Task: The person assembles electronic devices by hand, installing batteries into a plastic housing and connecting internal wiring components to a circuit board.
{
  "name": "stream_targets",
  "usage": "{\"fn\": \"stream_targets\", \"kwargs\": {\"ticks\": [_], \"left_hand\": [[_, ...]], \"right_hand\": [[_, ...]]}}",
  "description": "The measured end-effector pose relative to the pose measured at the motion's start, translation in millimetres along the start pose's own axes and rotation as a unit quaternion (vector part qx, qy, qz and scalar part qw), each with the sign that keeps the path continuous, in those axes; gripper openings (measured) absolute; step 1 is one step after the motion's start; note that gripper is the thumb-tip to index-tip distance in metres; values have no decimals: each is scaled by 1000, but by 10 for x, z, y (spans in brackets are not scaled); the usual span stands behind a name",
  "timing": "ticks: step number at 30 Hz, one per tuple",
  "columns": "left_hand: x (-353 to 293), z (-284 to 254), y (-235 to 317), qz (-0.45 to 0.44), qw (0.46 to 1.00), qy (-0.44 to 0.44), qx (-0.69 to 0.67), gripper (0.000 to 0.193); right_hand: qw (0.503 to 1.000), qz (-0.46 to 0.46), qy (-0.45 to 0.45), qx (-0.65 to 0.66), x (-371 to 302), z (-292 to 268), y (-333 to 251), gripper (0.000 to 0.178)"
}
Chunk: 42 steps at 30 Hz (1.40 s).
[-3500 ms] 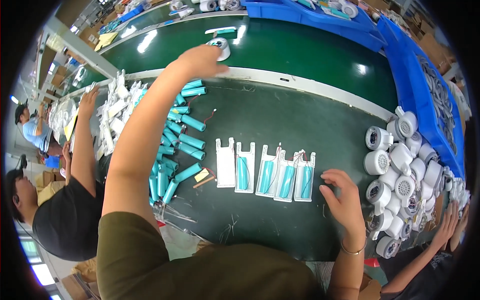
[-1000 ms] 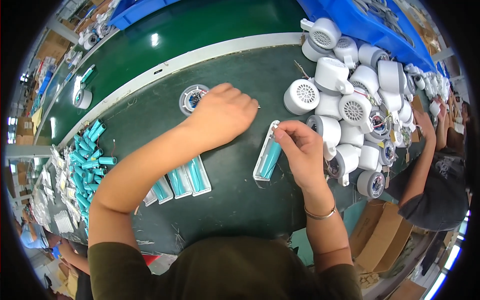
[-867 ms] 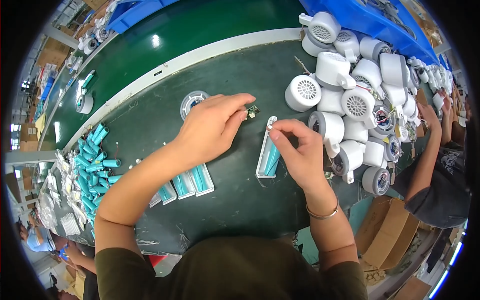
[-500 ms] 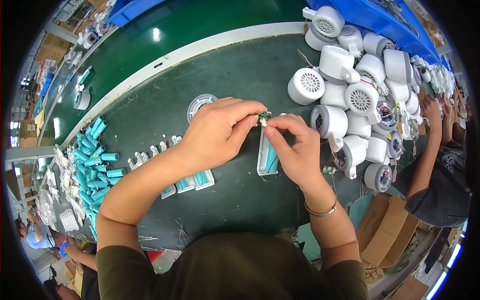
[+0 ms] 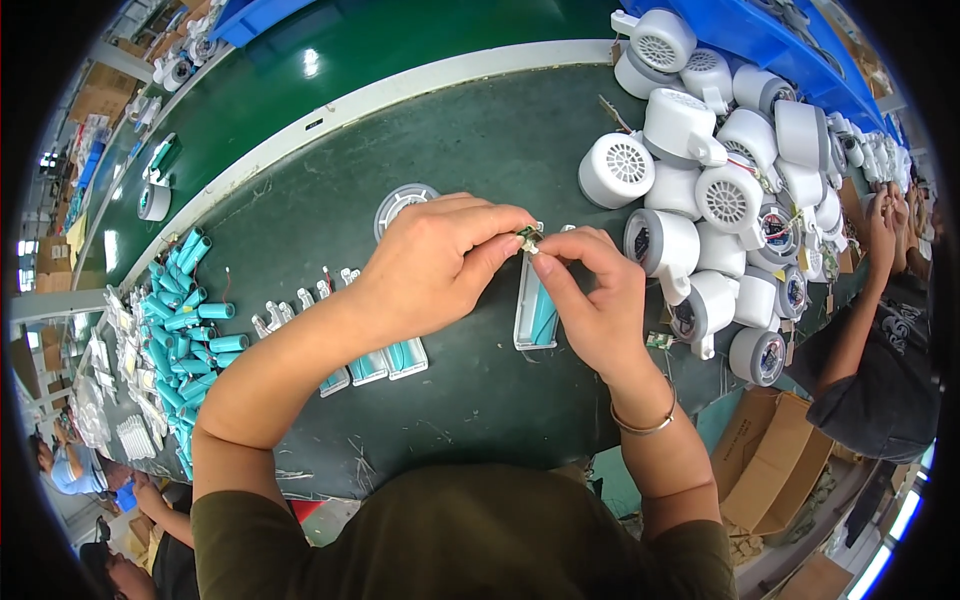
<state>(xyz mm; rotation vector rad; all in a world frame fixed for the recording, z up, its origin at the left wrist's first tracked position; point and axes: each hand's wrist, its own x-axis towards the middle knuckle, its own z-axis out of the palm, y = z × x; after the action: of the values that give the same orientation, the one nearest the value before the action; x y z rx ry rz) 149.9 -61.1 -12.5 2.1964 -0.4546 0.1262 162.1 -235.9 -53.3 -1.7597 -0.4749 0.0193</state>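
My left hand (image 5: 440, 255) is closed, pinching a small green circuit board (image 5: 528, 233) between thumb and forefinger. My right hand (image 5: 597, 295) is closed too, its thumb and fingertip on a small white connector (image 5: 531, 246) at the board's near edge. Whether the connector is seated I cannot tell. Below my fingertips a white handle shell (image 5: 520, 325) lies on the bench with a teal battery cell (image 5: 542, 318) inside; its upper end is partly hidden by my hands. Behind my left hand lies a round grey-and-white fan housing (image 5: 395, 207), half covered.
Several handle shells with teal cells (image 5: 403, 357) stand left of centre, beside a heap of teal batteries (image 5: 185, 320). White fan housings (image 5: 700, 200) are piled at right, near a loose circuit board (image 5: 659, 341). A blue bin (image 5: 790, 50) is behind; a co-worker's arm (image 5: 860, 290) reaches in at right.
Both hands keep nearly the same place, with the board and connector tilted slightly between the fingertips. The co-worker's hand at right has shifted a little.
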Motion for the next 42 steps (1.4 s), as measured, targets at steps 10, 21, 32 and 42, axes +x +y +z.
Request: {"fn": "stream_targets", "kwargs": {"ticks": [10, 21, 32, 42], "left_hand": [[-44, 31, -31, 45, 999, 24, 12, 18], [-40, 145, -77, 95, 991, 63, 69, 15], [-84, 287, -112, 152, 979, 73, 116, 18], [-65, -107, -62, 118, 977, -39, 174, 35]], "right_hand": [[999, -8, 26, -18, -15, 41, -40, 6], [998, 23, 51, 5, -107, 82, -61, 9], [996, 72, 53, -10, -212, 129, -122, 9], [979, 152, 35, 134, -123, 188, 28, 11]]}}
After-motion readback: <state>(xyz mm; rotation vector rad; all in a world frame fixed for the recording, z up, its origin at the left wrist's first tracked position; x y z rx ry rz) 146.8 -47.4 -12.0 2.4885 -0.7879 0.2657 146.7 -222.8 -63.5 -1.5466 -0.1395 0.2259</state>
